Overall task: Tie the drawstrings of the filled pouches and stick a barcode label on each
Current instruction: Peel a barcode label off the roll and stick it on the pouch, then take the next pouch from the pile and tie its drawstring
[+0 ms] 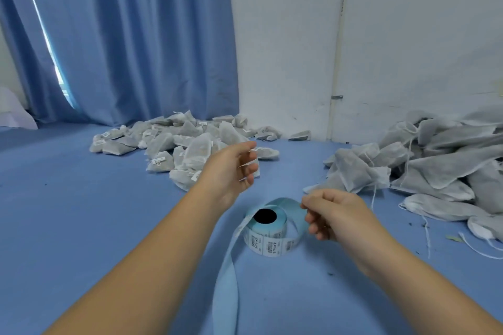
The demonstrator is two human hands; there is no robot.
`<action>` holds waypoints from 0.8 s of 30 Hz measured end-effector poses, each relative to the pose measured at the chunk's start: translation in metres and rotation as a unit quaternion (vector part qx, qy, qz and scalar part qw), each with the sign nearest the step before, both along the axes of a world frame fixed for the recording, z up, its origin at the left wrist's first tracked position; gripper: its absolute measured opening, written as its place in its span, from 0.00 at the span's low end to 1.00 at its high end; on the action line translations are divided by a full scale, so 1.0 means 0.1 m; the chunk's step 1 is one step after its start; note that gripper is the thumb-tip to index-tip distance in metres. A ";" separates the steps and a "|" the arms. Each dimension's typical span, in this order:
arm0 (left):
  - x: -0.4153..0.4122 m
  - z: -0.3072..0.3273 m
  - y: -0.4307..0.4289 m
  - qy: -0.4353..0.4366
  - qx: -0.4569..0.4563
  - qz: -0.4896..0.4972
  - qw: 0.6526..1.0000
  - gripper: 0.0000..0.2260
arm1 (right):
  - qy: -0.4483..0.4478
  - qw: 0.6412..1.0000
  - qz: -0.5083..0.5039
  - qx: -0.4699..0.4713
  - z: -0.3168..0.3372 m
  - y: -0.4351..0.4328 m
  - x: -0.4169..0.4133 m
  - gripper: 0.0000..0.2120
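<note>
A roll of barcode labels (pixel 268 235) on pale blue backing stands on the blue surface between my hands. My right hand (pixel 332 215) pinches the blue backing strip (pixel 288 202) where it loops off the top of the roll. A long tail of bare backing (pixel 226 294) trails toward me. My left hand (pixel 228 171) hovers above and left of the roll with its fingers loosely curled. Small white labels (pixel 246 164) stick out from its fingertips. A heap of tied, labelled pouches (pixel 174 144) lies behind my left hand. A heap of pouches with loose drawstrings (pixel 435 160) lies at the right.
A blue curtain (pixel 122 49) hangs at the back left and a white wall (pixel 408 49) stands at the back right. Loose white strings (pixel 427 234) trail from the right heap over the blue surface (pixel 81 212). A white cloth (pixel 13 114) shows at the far left.
</note>
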State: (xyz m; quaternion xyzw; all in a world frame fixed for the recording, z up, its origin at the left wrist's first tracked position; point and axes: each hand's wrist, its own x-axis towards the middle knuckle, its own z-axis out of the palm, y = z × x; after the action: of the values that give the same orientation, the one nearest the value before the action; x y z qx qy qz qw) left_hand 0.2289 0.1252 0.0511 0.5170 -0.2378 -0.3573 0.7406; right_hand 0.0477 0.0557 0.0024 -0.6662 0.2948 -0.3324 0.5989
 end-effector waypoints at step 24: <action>-1.61 -1.08 -1.08 -0.021 0.060 -0.044 0.997 0.10 | 0.128 0.969 -0.207 -0.050 -0.43 -0.92 -1.04 0.05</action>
State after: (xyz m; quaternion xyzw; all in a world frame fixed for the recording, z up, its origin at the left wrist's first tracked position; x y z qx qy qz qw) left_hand 0.0683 0.0169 -0.0568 0.5567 -0.2537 -0.3919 0.6871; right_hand -0.0560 -0.0360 -0.0410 -0.6573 0.4833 -0.3751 0.4401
